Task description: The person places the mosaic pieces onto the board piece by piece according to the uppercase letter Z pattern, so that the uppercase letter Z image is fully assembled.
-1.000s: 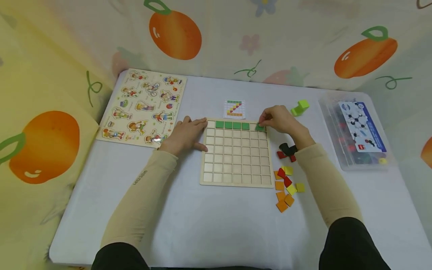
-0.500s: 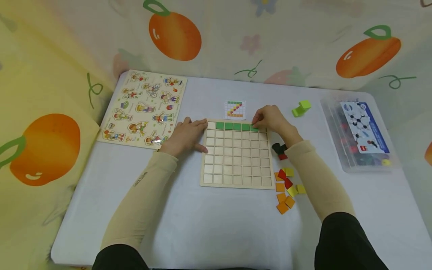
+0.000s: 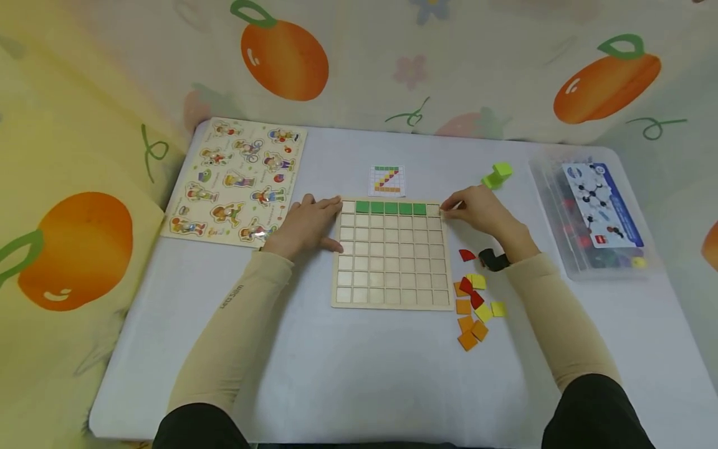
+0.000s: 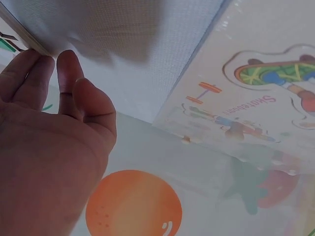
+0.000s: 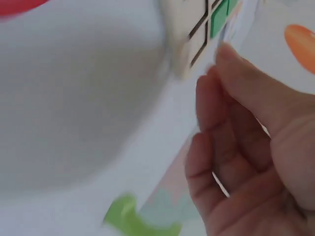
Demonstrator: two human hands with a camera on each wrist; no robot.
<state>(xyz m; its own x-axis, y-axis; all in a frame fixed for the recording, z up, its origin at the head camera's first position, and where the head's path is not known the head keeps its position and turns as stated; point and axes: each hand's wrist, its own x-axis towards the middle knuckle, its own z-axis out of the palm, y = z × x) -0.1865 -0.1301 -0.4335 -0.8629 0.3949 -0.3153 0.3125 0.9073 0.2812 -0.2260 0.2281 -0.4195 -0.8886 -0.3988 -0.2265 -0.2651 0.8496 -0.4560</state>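
A wooden grid board (image 3: pixel 392 255) lies on the table with a row of several green square tiles (image 3: pixel 391 207) set in its top row. The top row's first and last cells are bare. My left hand (image 3: pixel 305 226) rests at the board's left edge, fingertips on the upper corner and thumb lower down. By the top right corner is my right hand (image 3: pixel 473 211), thumb and index finger close together, nothing seen between them in the right wrist view. A small pattern card (image 3: pixel 387 181) with a coloured zigzag lies just behind the board.
Loose orange tiles (image 3: pixel 463 307), yellow tiles (image 3: pixel 498 309) and red pieces (image 3: pixel 467 255) lie right of the board. A black piece (image 3: pixel 491 259) is by the right wrist, a lime-green block (image 3: pixel 497 176) behind. A picture puzzle board (image 3: pixel 232 181) lies left, a clear plastic box (image 3: pixel 586 215) right.
The right hand set a green tile into the top row beside the other green ones, let go and moved right to the board's corner. The left hand stayed at the left edge.
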